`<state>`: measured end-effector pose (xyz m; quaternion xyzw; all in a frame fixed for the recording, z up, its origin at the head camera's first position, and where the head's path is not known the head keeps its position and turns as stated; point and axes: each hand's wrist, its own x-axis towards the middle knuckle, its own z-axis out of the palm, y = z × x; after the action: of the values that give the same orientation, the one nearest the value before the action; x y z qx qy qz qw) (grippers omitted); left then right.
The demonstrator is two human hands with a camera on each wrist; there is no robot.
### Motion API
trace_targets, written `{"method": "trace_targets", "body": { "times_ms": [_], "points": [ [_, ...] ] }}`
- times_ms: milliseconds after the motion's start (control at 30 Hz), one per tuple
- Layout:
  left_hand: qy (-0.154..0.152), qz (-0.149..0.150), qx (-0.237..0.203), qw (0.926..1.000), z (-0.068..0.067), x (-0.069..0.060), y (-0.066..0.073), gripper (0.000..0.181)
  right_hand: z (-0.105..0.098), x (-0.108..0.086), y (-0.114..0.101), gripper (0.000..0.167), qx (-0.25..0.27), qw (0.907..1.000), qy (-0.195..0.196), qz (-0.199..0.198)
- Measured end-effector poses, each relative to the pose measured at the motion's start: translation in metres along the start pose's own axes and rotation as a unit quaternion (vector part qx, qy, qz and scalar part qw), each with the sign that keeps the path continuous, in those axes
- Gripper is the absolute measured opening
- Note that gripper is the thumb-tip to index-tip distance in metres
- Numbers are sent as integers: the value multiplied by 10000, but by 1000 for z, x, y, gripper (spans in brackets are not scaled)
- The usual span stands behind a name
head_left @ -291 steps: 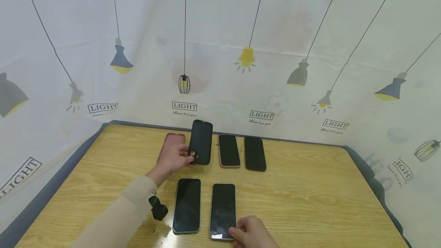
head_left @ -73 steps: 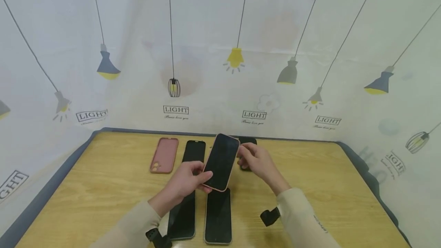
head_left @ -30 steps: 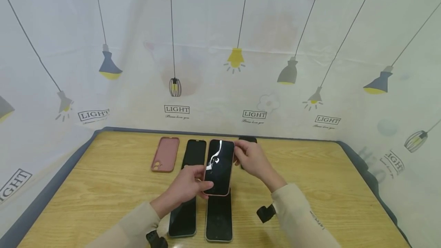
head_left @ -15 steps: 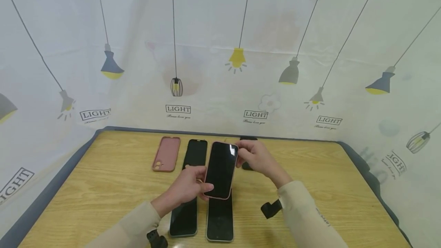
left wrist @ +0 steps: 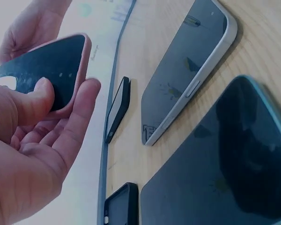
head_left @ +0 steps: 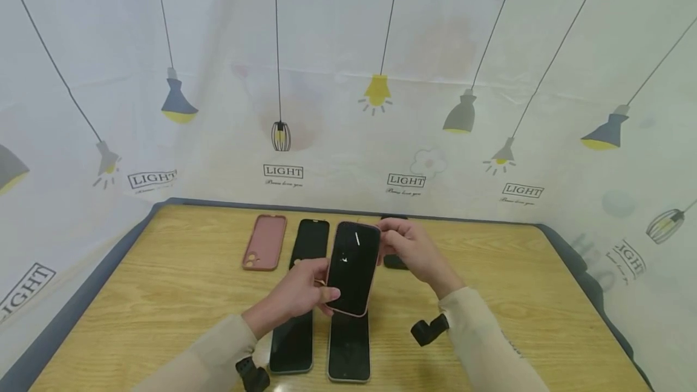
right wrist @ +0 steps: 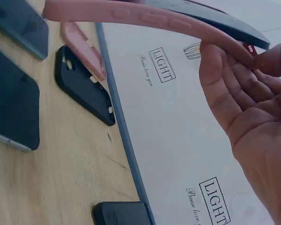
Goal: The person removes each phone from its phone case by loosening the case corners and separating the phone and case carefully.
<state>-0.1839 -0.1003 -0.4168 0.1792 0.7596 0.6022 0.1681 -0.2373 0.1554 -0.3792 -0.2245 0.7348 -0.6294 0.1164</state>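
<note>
A phone (head_left: 353, 271) with a black screen, in a pink phone case (right wrist: 145, 18), is held above the table. My left hand (head_left: 298, 290) grips its lower left part, thumb over the screen and fingers behind. At the upper right corner my right hand (head_left: 411, 250) pinches the case's edge between thumb and fingers. In the right wrist view the case bends away from the phone near that corner, leaving a gap. Below lie two phones, a left one (head_left: 291, 343) and a right one (head_left: 348, 348), screens up; the held phone hides the right one's top.
Along the back of the wooden table (head_left: 490, 295) lie an empty pink case (head_left: 265, 243) and an empty black case (head_left: 311, 241). A dark phone-shaped thing (head_left: 395, 262) lies partly hidden behind my right hand. A printed cloth (head_left: 337, 77) hangs behind the table.
Earlier the left hand held the black case, and the pink-cased phone lay on the table. That phone is now lifted in both hands. Over the last second it has tilted slightly.
</note>
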Motion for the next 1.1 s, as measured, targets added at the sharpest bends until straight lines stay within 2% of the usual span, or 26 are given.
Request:
{"method": "trace_targets", "body": {
  "times_ms": [133, 200, 300, 433, 667, 833, 1100],
  "points": [
    [-63, -74, -70, 9999, -2, 1, 2, 15, 0, 1, 5, 27, 458, 9988, 160, 63],
    [-42, -95, -82, 9999, -4, 2, 3, 9, 0, 1, 7, 26, 520, 9984, 234, 34],
    [24, -126, -151, 9998, -6, 2, 3, 9, 3, 1, 8, 28, 385, 9986, 330, -136],
    [104, -155, -338, 9993, -8, 3, 2, 21, 10, 0, 8, 31, 176, 9984, 439, -324],
    [367, -248, -300, 9986, -8, 7, 6, 24, 20, -5, 10, 30, -153, 9975, 509, -466],
    [612, -393, -227, 9971, -7, 8, 12, 22, 26, -10, 12, 26, -467, 9967, 558, -367],
    [840, -505, -246, 9949, -7, 12, 16, 19, 30, -16, 18, 25, -817, 9954, 343, -376]
  ]
}}
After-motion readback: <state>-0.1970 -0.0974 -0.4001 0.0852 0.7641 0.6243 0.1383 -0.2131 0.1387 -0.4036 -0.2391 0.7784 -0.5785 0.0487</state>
